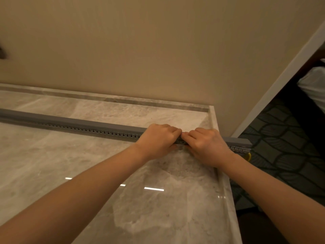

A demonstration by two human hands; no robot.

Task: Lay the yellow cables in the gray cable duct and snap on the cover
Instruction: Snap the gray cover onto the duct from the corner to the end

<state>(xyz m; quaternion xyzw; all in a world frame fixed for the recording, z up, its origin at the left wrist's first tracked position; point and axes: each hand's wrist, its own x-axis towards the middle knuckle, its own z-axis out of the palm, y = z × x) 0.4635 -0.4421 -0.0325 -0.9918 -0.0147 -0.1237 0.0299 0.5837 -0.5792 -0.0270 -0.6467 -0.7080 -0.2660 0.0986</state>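
Gray cover (pixel 88 123), clenched by your left hand (pixel 158 138) and right hand (pixel 205 144), seems partly snapped onto the duct (pixel 91 130); press its right end next.

Your two arms show bare. Your left forearm (pixel 79 187) and your right forearm (pixel 274 187) are uncovered skin from the near edge of the view to the wrists, slim and smooth, narrowing toward the far end. Your left hand (pixel 156 138) and right hand (pixel 205 147) are bare as well, their backs showing rounded knuckles. Your fingers (pixel 173 131) are slender; their nails are too blurred to make out.
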